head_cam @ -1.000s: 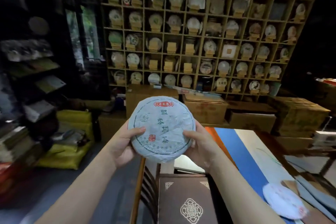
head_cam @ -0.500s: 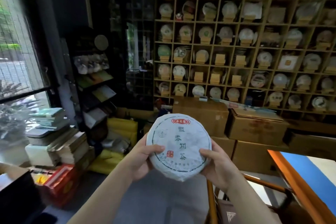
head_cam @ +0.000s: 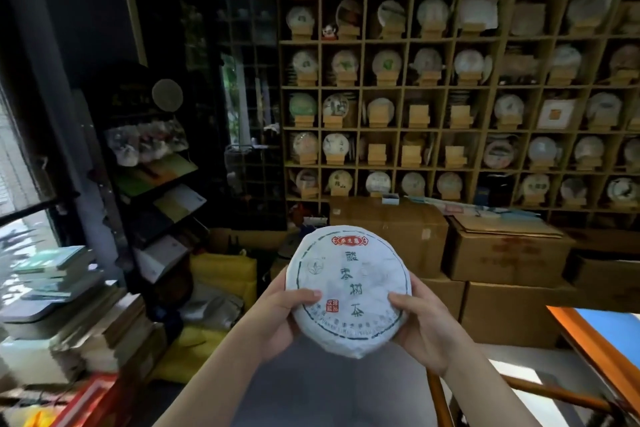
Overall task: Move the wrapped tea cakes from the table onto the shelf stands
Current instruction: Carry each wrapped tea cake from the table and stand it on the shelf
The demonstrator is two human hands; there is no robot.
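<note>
A round tea cake (head_cam: pixel 349 288) in white paper with green characters and a red label faces me, held upright in front of my chest. My left hand (head_cam: pixel 277 319) grips its lower left rim and my right hand (head_cam: pixel 420 326) grips its lower right rim. Ahead stands a tall wooden grid shelf (head_cam: pixel 446 88) with a small wooden stand in each cell. Most stands carry wrapped cakes; several stands in the middle rows, such as one bare stand (head_cam: pixel 419 116), hold nothing. The table's orange edge (head_cam: pixel 581 333) shows at lower right.
Cardboard boxes (head_cam: pixel 502 250) are stacked on the floor along the shelf's base. A dark leaflet rack (head_cam: pixel 156 184) and yellow bags (head_cam: pixel 225 274) stand to the left, with piles of books (head_cam: pixel 69 305) by the window. A wooden chair rail (head_cam: pixel 554 392) is at lower right.
My view has swung left and drawn closer to the shelf. The table and the second cake on it have slid out of view. Both hands keep the same hold on the cake.
</note>
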